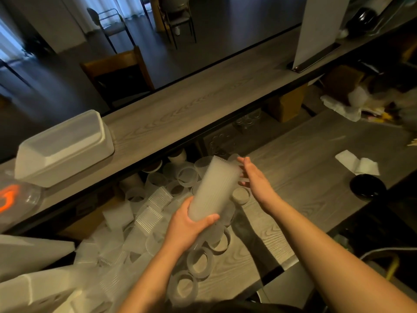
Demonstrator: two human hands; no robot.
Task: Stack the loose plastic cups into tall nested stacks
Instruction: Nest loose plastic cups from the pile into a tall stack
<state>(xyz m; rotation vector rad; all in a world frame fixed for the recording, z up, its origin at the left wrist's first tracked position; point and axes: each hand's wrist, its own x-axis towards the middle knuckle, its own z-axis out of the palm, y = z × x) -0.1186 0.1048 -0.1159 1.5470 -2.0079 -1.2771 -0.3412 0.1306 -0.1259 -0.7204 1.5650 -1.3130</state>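
Observation:
A tall nested stack of frosted plastic cups [214,188] is tilted in the air above the table. My left hand [189,224] grips its lower end, fingers and thumb curled round it. My right hand [252,175] is at the stack's upper right side with fingers fairly straight, touching or nearly touching the rim area. A heap of loose cups [155,199] lies below and to the left, with shorter ribbed stacks lying on their sides among them. Several single cups [200,260] stand open end up near my left forearm.
A raised wooden shelf [203,102] runs diagonally above the heap and carries a white lidded container [65,147]. Folded white napkins [358,164] and a black bowl [367,185] lie on the table [304,154] to the right. White foam boxes [33,279] sit at the lower left.

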